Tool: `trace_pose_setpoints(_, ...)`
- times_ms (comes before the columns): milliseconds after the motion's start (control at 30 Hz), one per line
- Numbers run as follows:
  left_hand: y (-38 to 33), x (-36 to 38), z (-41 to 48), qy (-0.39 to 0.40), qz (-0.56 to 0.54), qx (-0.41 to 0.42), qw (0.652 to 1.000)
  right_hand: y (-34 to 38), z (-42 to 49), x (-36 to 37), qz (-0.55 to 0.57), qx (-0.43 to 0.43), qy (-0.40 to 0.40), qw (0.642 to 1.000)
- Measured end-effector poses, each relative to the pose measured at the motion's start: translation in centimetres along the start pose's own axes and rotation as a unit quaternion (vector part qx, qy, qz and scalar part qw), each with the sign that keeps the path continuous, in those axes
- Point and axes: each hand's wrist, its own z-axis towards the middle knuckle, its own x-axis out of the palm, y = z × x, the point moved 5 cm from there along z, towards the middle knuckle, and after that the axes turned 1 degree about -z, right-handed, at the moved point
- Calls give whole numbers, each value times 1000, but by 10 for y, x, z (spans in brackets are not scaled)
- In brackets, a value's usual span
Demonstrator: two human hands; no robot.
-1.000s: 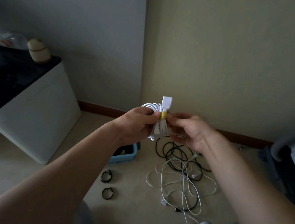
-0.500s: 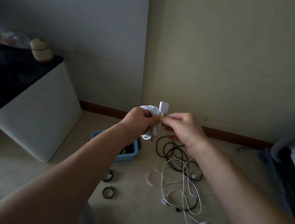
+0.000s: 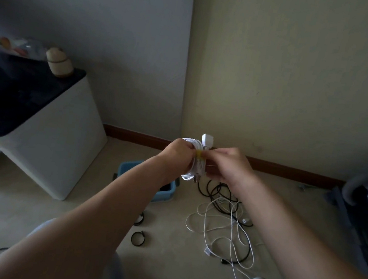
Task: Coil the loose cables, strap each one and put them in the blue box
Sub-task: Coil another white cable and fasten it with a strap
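Observation:
Both hands hold a coiled white cable (image 3: 194, 167) in front of me, above the floor. My left hand (image 3: 177, 154) grips the coil from the left. My right hand (image 3: 228, 165) pinches the yellow strap (image 3: 199, 156) wound round the coil's middle. A white plug (image 3: 207, 140) sticks up from the top of the coil. The blue box (image 3: 128, 167) stands on the floor below my left forearm, mostly hidden by it. A loose tangle of black and white cables (image 3: 222, 216) lies on the floor under my right hand.
Two black strap rings (image 3: 137, 241) lie on the floor near the box. A white cabinet (image 3: 45, 145) with a dark top stands at the left. Dark furniture (image 3: 362, 226) is at the right edge. Walls meet in a corner behind.
Both hands with the coil have moved slightly away and down in view. My right fingers have shifted on the yellow strap. More of the blue box shows.

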Motion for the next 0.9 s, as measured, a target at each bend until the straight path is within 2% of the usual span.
trace_pose_setpoints(133, -2, 14, 1, 50, -60, 4, 997, -1, -1, -1, -6, -14, 15, 1000)
trace_pose_setpoints(200, 0, 10, 7, 63, -99, -23, 993, 0, -2, 0, -3, -19, 23, 1000)
trace_pose_setpoints(267, -2, 2, 4, 71, -70, -47, 994, 0, -2, 1, 16, -12, 42, 999)
trace_pose_setpoints(300, -5, 4, -3, 109, -89, -77, 987, 1, -3, 2, 28, -5, 57, 998)
trace_pose_setpoints(400, -15, 8, -20, 158, -132, -114, 972, 2, -5, 1, 37, 20, 81, 996)
trace_pose_setpoints(600, -20, 14, -30, 117, -185, -131, 967, 7, -3, 0, -26, -7, 39, 999)
trace_pose_setpoints(733, -19, 17, -34, 91, -167, -152, 970, 7, -1, -5, -69, -1, 3, 998)
trace_pose_setpoints(900, -25, 22, -41, 134, -138, -145, 970, 7, -1, -7, -99, -25, -30, 994)
